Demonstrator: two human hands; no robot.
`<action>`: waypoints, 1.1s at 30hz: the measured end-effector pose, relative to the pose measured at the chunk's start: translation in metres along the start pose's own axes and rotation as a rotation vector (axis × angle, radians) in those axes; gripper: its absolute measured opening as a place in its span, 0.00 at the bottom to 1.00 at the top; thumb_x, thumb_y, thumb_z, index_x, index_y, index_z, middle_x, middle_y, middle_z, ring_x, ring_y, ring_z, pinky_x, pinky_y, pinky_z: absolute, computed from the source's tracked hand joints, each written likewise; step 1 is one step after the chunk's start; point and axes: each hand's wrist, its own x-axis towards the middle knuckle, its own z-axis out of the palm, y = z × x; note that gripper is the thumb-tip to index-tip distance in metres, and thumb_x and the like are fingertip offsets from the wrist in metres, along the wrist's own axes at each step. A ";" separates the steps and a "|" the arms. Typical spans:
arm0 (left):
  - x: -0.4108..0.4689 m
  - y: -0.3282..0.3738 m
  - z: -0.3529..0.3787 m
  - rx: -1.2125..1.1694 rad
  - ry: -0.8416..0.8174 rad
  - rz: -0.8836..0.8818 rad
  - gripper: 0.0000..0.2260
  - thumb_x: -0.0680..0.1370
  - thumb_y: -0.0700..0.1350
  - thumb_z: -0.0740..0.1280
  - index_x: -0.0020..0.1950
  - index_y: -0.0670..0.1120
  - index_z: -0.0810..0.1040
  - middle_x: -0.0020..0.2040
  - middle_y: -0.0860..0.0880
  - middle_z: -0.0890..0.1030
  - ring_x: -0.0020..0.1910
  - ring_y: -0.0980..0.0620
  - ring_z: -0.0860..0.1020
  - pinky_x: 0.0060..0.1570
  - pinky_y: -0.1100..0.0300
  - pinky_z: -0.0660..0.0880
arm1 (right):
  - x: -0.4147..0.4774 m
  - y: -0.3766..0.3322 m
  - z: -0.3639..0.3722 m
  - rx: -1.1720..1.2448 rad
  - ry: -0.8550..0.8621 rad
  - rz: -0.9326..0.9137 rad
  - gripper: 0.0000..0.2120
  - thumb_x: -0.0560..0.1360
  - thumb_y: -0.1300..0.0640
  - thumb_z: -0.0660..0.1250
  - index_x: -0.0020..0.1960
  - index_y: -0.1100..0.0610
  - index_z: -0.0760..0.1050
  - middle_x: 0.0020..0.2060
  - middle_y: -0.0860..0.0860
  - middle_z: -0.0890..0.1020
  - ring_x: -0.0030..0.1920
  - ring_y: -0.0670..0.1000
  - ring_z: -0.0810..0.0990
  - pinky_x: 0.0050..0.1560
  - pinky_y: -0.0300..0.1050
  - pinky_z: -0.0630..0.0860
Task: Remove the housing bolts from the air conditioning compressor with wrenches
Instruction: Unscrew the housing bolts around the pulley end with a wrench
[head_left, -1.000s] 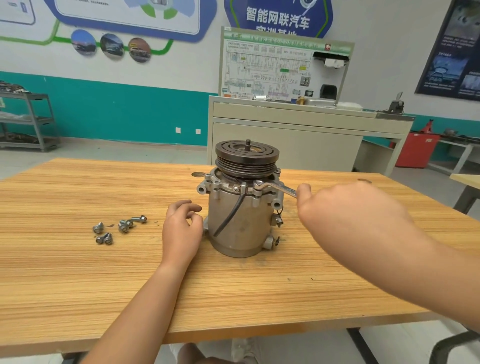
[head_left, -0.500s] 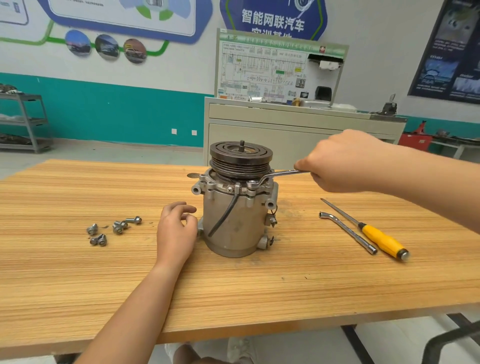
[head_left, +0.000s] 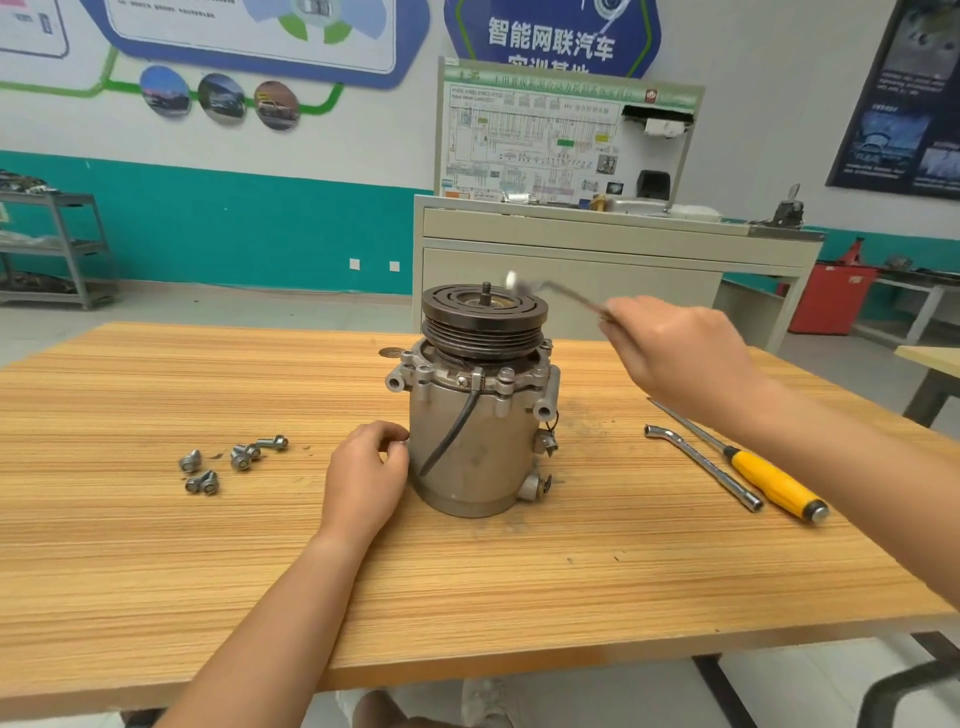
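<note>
Leftmost, on the wooden table (head_left: 156, 571), we see a small scatter of loose bolts (head_left: 234, 460) lying well apart from everything else. Next comes our left hand (head_left: 363, 467), resting on the table just beside the compressor (head_left: 475, 441). Its fingers are loosely curled, with the tips against the housing wall rather than wrapped round it, and it holds nothing.

The compressor stands upright near the middle of the table, grooved black pulley (head_left: 483, 317) on top and a black cable (head_left: 452, 436) running down its front. Flange bolts (head_left: 505, 373) sit in the collar below the pulley.

Further right, our right hand (head_left: 675, 353) is raised above the table, fingers closed tightly on the handle of a wrench (head_left: 561, 291). The wrench is blurred; its head hangs in the air over the rear right part of the pulley, clear of the flange.

Beyond that hand, an L-shaped socket wrench (head_left: 701, 465) and a yellow-handled screwdriver (head_left: 774, 480) lie side by side on the table, both angled toward its right near edge and well apart from the compressor.
</note>
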 end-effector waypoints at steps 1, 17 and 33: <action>0.000 0.000 0.000 0.013 -0.013 0.003 0.09 0.76 0.35 0.61 0.51 0.42 0.80 0.48 0.50 0.79 0.48 0.55 0.73 0.46 0.65 0.65 | -0.009 -0.005 -0.007 0.095 0.089 0.001 0.12 0.79 0.57 0.57 0.50 0.64 0.76 0.34 0.58 0.79 0.31 0.62 0.77 0.29 0.52 0.74; -0.002 0.003 -0.001 0.080 -0.099 -0.051 0.10 0.78 0.37 0.60 0.55 0.41 0.79 0.53 0.46 0.80 0.47 0.54 0.71 0.44 0.63 0.64 | -0.030 -0.064 -0.071 -0.415 -0.495 -0.062 0.14 0.76 0.64 0.54 0.61 0.57 0.65 0.28 0.49 0.63 0.25 0.50 0.60 0.22 0.41 0.55; -0.011 0.029 -0.011 -0.420 0.173 0.248 0.21 0.78 0.53 0.57 0.70 0.64 0.56 0.73 0.62 0.58 0.70 0.58 0.65 0.68 0.55 0.65 | -0.024 -0.065 -0.074 -0.023 -0.430 -0.070 0.08 0.76 0.56 0.59 0.49 0.53 0.76 0.42 0.51 0.79 0.43 0.53 0.78 0.39 0.44 0.73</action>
